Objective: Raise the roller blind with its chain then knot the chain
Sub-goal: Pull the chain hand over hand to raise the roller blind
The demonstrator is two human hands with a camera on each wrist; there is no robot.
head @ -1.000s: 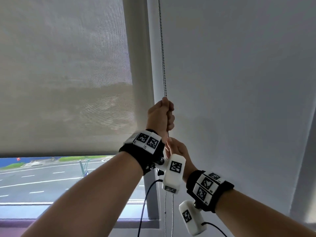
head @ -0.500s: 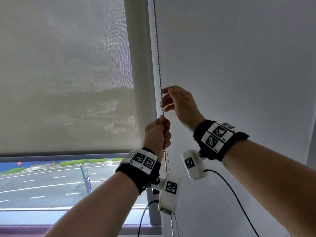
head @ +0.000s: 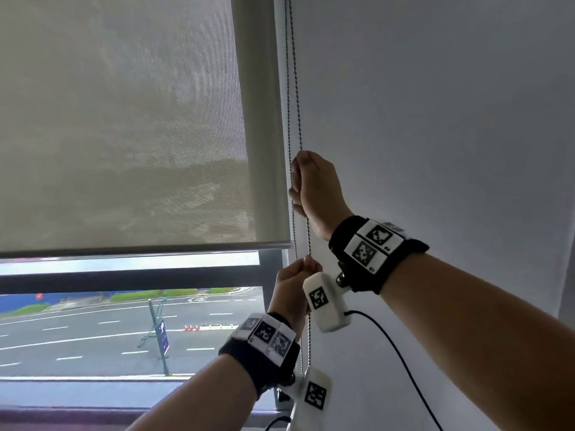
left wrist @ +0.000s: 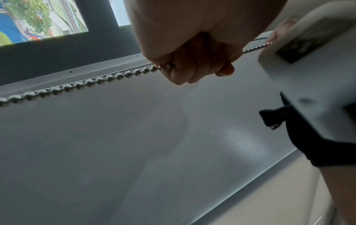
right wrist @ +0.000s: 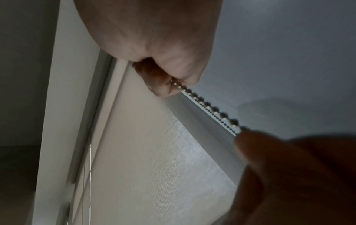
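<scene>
A beige mesh roller blind [head: 124, 135] covers the upper window, and its bottom bar [head: 155, 245] hangs just above a dark crossbar. The metal bead chain [head: 298, 104] runs down in two strands along the blind's right edge. My right hand [head: 311, 188] grips the chain in a fist, above the left. My left hand [head: 292, 281] grips the same strand lower down, near the bottom bar's height. In the left wrist view the left hand [left wrist: 192, 68] is curled round the taut chain [left wrist: 77, 87]. In the right wrist view the right hand [right wrist: 163, 85] pinches the chain [right wrist: 209, 107].
A plain white wall [head: 435, 119] fills the right side, close behind the chain. The dark window crossbar [head: 124, 278] and the sill [head: 93, 412] lie below the blind, with a street outside. A black cable [head: 398, 353] trails from the right wrist camera.
My right hand has let go below the left, risen and gripped the chain above it. My left hand has pulled the chain down. The blind's bottom bar now sits higher on the window.
</scene>
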